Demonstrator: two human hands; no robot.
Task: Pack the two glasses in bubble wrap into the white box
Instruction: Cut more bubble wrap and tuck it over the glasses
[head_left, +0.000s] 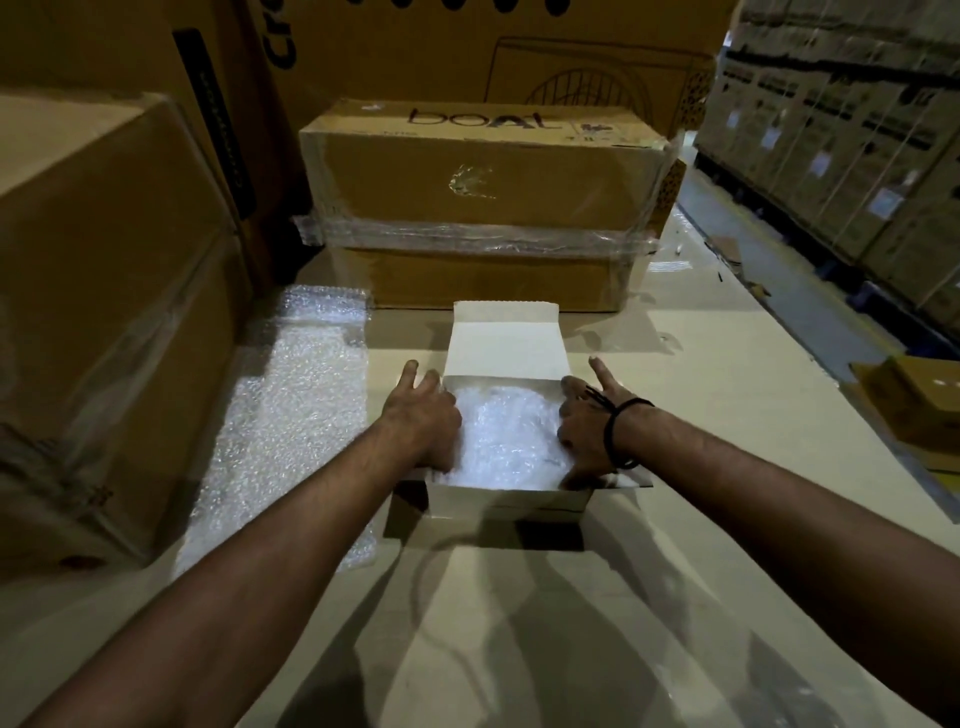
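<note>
A white box (506, 500) stands open in the middle of the cardboard surface, its lid flap (505, 345) raised at the far side. Bubble-wrapped bundles (506, 441) fill the inside; the glasses themselves are hidden in the wrap. My left hand (423, 415) rests on the box's left side with its fingers spread over the rim and onto the wrap. My right hand (589, 421), with a black cord at the wrist, lies on the right side, fingers pressed against the wrap.
A loose sheet of bubble wrap (291, 415) lies left of the box. A taped brown carton (483, 202) stands just behind it, and large cartons (104, 291) rise at the left. A small open carton (914, 400) sits at the right edge, beyond it an aisle with stacked boxes.
</note>
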